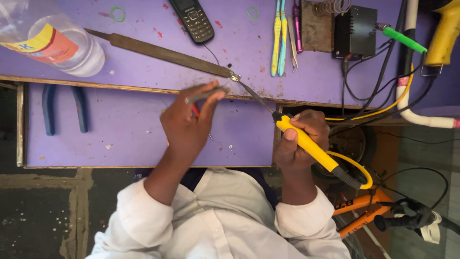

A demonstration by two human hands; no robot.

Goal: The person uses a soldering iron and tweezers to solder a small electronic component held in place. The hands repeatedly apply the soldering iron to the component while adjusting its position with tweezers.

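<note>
My right hand (303, 141) grips a yellow-handled soldering iron (311, 148). Its thin metal tip runs up and left to a small metal part (235, 76) at the edge of the upper purple bench top (143, 62). My left hand (188, 125) pinches a small grey piece (205, 94) between thumb and fingers, just left of that tip. Something red (195, 111) shows inside the same hand. A long flat metal file (163, 52) lies on the bench and ends at the small part.
On the bench lie a plastic bottle (52, 41), a dark mobile phone (192, 19), toothbrushes (279, 36), a black power box (355, 31) with cables and a yellow heat gun (443, 33). Blue-handled pliers (64, 108) rest on the lower shelf. An orange bicycle frame (364, 211) stands lower right.
</note>
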